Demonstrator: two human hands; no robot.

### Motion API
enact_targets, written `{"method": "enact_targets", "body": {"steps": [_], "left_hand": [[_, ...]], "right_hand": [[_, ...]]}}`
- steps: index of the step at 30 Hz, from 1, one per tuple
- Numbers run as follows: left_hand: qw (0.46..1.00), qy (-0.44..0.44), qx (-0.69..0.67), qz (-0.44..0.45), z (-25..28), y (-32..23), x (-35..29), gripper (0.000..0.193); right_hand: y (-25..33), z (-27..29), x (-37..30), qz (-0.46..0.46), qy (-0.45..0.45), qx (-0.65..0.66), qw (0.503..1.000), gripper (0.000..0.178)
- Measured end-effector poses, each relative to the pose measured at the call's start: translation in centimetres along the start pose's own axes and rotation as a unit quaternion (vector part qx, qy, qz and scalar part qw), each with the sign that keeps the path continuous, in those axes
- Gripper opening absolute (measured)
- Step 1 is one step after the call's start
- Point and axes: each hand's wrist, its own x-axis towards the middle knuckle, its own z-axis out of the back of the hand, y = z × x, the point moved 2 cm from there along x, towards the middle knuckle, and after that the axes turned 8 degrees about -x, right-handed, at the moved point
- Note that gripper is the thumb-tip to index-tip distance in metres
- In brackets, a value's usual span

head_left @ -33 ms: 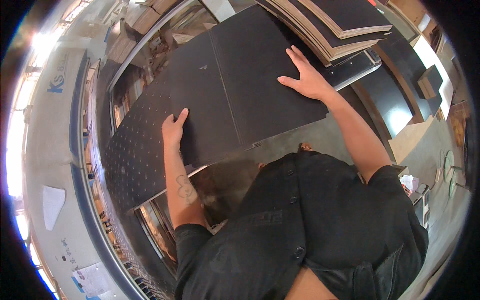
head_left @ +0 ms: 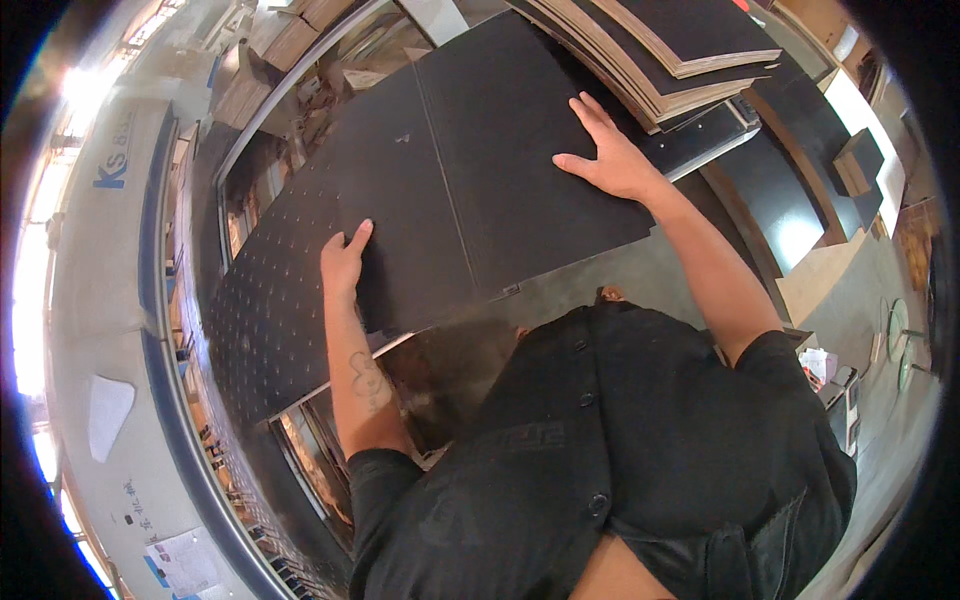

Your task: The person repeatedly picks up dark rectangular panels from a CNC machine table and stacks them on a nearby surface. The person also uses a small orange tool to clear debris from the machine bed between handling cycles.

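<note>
Two dark, smooth panels lie side by side, a thin seam running between the left panel point(head_left: 405, 190) and the right panel point(head_left: 520, 190). My left hand point(head_left: 342, 265) rests near the left panel's outer side, thumb stretched away from the fingers; the fingertips show only in part. Flat on the right panel is my right hand point(head_left: 610, 160), its fingers stretched and thumb spread. Neither hand is closed around anything. To the left, a dark surface dotted with small light spots point(head_left: 275, 300) adjoins the panels.
A stack of dark-faced boards with pale layered edges point(head_left: 640, 75) stands beyond my right hand. Farther right are more dark boards point(head_left: 765, 200) and a small block point(head_left: 858, 165). A long grey machine housing point(head_left: 110, 280) runs down the left side. Grey floor point(head_left: 590, 272) shows before me.
Both hands and the panels' seam sit very slightly farther left. The hands keep the same pose on the panels.
</note>
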Motion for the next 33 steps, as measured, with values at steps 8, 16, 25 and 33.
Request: {"method": "enact_targets", "body": {"steps": [8,16,25,33], "left_hand": [[0.993,0.018,-0.113,-0.02,3.3,3.6,1.7,0.044],[0.966,-0.079,-0.209,-0.13,4.6,-2.8,-1.2,0.045],[0.887,-0.049,-0.418,-0.191,-6.3,-17.1,-7.0,0.033],[0.855,0.029,-0.454,-0.249,-12.0,-27.6,-6.4,0.033]], "right_hand": [[0.3,0.9,0.1,0.003,0.033,-0.022,0.999,0.103],[7.9,4.7,-3.3,0.127,-0.119,0.067,0.982,0.077],[12.1,8.2,-3.2,0.034,-0.069,0.311,0.947,0.079],[6.3,19.7,-4.6,0.057,-0.275,0.349,0.894,0.061]]}}
